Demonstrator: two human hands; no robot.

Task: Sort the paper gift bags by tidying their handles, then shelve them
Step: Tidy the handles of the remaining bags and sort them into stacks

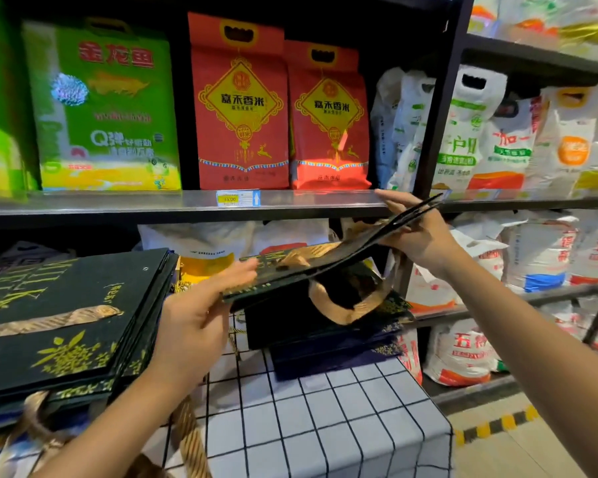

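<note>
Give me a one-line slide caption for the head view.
Both hands, left hand and right hand, hold a flat black gift bag above a checked tablecloth.

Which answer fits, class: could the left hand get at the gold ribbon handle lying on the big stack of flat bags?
Probably yes: the left hand is right beside the stack, and the ribbon handle lies uncovered on top. But it is holding the lifted bag.

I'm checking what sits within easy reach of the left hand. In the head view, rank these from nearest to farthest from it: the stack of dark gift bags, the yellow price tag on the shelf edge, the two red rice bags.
From the left hand:
1. Stack of dark gift bags, just to its left on the checked cloth.
2. Yellow price tag, above it on the shelf edge.
3. Red rice bags, higher, standing on that shelf.
</note>
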